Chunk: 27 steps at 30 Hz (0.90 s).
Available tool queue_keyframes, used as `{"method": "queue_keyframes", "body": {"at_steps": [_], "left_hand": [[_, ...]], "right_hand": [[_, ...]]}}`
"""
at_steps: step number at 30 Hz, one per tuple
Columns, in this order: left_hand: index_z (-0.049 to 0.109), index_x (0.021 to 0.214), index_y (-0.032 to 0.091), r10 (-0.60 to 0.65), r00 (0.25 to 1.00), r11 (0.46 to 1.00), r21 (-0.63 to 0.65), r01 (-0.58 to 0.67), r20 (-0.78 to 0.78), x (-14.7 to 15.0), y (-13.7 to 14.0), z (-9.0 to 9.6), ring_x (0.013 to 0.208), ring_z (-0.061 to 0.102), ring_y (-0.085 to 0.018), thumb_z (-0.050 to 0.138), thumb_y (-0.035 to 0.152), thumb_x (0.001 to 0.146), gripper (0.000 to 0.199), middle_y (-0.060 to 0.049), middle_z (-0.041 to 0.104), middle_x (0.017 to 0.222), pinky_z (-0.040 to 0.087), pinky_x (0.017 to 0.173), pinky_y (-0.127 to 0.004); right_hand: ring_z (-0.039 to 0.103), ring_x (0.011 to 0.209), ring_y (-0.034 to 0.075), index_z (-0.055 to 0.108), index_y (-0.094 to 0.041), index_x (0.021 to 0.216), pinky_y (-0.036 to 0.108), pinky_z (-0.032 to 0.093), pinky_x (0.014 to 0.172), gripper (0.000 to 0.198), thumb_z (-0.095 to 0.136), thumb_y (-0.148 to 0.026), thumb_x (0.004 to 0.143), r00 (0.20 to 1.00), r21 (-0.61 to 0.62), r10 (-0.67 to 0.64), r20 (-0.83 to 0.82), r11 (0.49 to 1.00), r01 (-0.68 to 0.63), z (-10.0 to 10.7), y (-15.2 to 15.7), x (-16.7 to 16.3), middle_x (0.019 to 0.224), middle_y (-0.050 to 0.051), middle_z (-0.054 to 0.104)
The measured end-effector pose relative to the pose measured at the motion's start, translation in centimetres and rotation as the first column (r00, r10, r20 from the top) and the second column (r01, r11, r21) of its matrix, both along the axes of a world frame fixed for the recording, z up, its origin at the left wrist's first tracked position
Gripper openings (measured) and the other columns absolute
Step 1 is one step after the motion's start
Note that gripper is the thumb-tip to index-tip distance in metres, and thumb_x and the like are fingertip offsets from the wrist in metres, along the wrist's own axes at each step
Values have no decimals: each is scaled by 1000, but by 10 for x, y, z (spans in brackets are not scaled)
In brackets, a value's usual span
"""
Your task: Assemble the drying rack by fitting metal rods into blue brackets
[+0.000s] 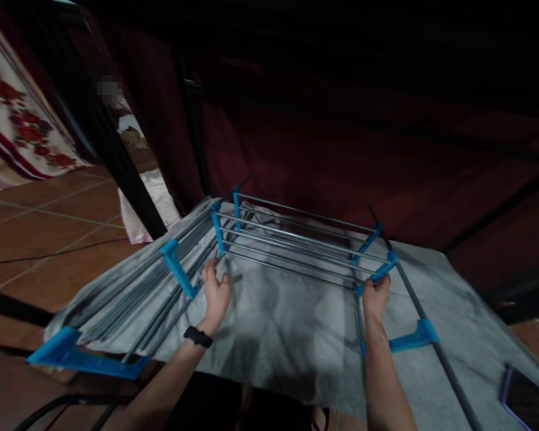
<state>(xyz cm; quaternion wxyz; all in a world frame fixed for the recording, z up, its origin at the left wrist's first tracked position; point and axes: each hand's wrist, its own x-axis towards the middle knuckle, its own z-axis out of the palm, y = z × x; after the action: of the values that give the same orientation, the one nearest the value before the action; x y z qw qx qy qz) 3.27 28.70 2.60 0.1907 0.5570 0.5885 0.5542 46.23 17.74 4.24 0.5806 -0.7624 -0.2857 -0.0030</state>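
A partly assembled rack of grey metal tubes (291, 234) and blue plastic brackets stands on a grey cloth-covered surface. My right hand (376, 296) has its fingers closed on a right-hand blue bracket (384, 270). At the other end, my left hand (215, 296), with a dark band at the wrist, is just below a blue bracket (218, 230). Its thumb and fingers are apart; whether the fingertips touch the rack is unclear. Nearer me on the right, another blue bracket (413, 338) sits on a long upright tube (449, 371), partly behind my forearm.
Several loose tubes (148, 293) lie at the left beside a blue bracket (179, 269) and a larger blue bracket (90, 356). A phone (527, 395) rests at the lower right. Dark metal bars (103, 131) and a dark red curtain (296, 155) stand behind.
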Motion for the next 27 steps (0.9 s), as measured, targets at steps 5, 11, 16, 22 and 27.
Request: {"method": "queue_keyframes", "body": {"at_steps": [5, 11, 16, 22, 27], "left_hand": [[38, 147, 13, 97, 989, 989, -125, -82, 112, -18, 59, 22, 149, 32, -32, 60, 11, 77, 73, -21, 39, 157, 26, 122, -54], [41, 148, 21, -22, 983, 988, -144, 49, 185, -8, 112, 43, 148, 34, -28, 59, 12, 80, 71, -15, 41, 158, 27, 122, -53], [45, 148, 21, -67, 986, 992, -97, 82, 150, -2, 119, 43, 137, 51, -25, 52, 5, 77, 73, -10, 59, 144, 34, 119, -46], [47, 148, 18, -50, 989, 994, -93, 63, 139, 9, 114, 41, 132, 55, -27, 49, 1, 71, 78, -10, 65, 135, 39, 116, -44], [50, 144, 16, -66, 992, 996, -45, 71, 106, 23, 117, 58, 129, 57, -29, 50, 4, 73, 73, -11, 66, 132, 40, 115, -44]], "right_hand": [[61, 95, 27, 53, -16, 130, 41, 46, 92, 63, 55, -38, 71, 1000, -46, -24, -14, 999, 24, -5, -3, 9, 102, 8, 64], [59, 83, 24, 60, -16, 119, 36, 45, 80, 55, 54, -39, 69, 1000, -56, -1, -11, 998, 0, 4, -8, 10, 94, 7, 64], [57, 78, 25, 63, -18, 113, 35, 42, 75, 49, 50, -40, 72, 999, -165, -43, 14, 985, 45, 12, -7, 9, 86, 6, 63], [53, 75, 26, 63, -22, 106, 36, 40, 74, 39, 46, -38, 75, 985, -270, -161, 56, 948, 171, 17, 2, 16, 77, 3, 58], [53, 74, 25, 61, -22, 93, 36, 40, 74, 28, 48, -38, 73, 984, -208, -171, 48, 962, 177, 19, 3, 34, 74, 2, 55]]}}
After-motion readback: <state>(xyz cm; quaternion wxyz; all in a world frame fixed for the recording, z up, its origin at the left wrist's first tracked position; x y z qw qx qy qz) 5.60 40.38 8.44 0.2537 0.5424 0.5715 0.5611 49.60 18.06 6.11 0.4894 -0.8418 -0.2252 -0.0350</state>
